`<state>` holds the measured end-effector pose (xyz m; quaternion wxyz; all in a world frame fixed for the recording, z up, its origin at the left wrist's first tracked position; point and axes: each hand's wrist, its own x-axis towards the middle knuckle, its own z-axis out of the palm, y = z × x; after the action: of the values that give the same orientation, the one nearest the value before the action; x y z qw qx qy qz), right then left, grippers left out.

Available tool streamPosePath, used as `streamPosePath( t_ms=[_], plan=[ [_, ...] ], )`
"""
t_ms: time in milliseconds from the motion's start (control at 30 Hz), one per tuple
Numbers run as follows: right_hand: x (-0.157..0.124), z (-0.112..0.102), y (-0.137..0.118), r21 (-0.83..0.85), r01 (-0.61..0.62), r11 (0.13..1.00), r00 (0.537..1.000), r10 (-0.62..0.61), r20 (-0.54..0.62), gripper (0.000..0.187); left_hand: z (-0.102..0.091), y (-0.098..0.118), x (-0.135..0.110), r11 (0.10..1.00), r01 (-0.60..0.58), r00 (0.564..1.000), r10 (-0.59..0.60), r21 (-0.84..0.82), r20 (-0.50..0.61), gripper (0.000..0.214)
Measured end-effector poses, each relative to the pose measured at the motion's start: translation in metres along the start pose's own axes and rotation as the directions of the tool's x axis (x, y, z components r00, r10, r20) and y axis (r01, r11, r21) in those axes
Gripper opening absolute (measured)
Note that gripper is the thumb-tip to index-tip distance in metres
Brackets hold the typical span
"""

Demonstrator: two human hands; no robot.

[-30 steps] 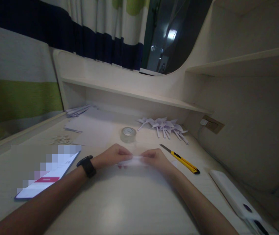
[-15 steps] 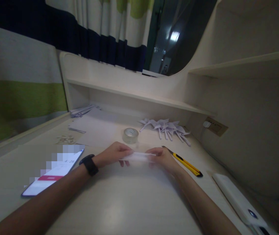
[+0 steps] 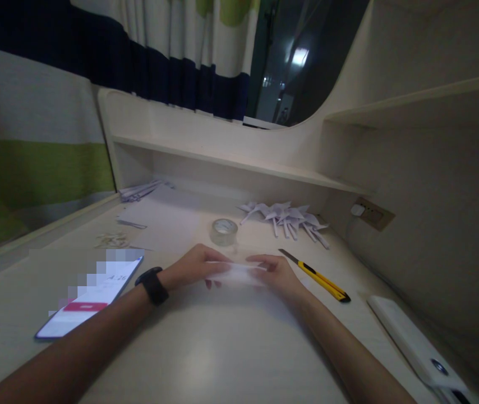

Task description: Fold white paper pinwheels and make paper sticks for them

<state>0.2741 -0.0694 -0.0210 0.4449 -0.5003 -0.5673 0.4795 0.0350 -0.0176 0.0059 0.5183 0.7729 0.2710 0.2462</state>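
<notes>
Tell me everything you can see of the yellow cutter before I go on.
The yellow cutter is a slim knife with a yellow, plastic-looking handle, a black section near the blade and a black butt end. Its dark, metallic-looking blade is extended. It lies on the desk, to the right of the right hand, slanting so that the blade points away and to the left, the butt nearer the wearer. Neither hand holds it. Fine markings are too small to read.
</notes>
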Motion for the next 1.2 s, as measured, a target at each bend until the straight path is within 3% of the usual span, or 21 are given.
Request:
streamPosePath(
  t_ms=[233,433,767,1200],
  plan=[
    [-0.003,0.001,-0.003,0.028,-0.029,0.999,0.999,0.03,-0.025,0.043,-0.001,0.002,-0.001,1.0,0.012,1.0,-0.012,-0.007,0.028,0.038],
    [-0.003,-0.001,-0.007,0.127,-0.057,0.99,0.998,0.059,-0.017,0.039,-0.004,0.01,-0.003,0.993,0.036,0.991,-0.021,-0.114,0.13,0.037],
    [-0.006,-0.001,-0.011,0.202,-0.069,0.977,0.998,0.07,0.0,0.036,-0.009,-0.002,-0.002,0.991,0.031,0.999,-0.028,-0.126,0.032,0.033],
    [0.0,-0.001,-0.006,0.125,-0.043,0.991,0.996,0.053,-0.072,0.041,-0.009,-0.004,0.001,0.994,0.0,1.0,-0.003,-0.106,-0.019,0.039]
  ],
)
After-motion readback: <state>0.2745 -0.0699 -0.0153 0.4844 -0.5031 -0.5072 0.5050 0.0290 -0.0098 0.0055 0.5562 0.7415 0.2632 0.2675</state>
